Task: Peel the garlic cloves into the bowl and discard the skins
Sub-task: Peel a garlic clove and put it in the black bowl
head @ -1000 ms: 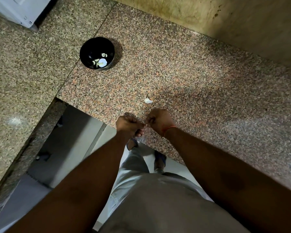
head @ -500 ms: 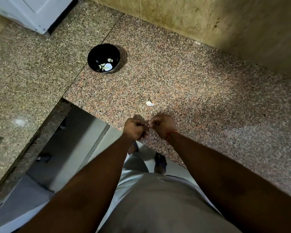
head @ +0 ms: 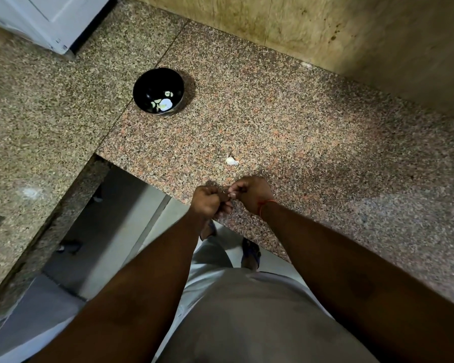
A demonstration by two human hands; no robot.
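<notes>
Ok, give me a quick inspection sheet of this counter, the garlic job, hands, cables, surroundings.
Surface: speckled granite counter, L-shaped, with a seam running from the wall.
Job's things: black bowl holding pale garlic pieces; one garlic clove lying loose on the counter, apart from the bowl.
Clutter: nothing seen.
Hands: left hand and right hand meet at the counter edge, fingers curled round something small and mostly hidden.
Cables: nothing seen.
Surroundings: stained beige wall; white appliance at the far left.

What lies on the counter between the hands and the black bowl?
In the head view, one small white garlic piece lies just beyond the hands; from it to the black bowl the granite counter is bare.
</notes>
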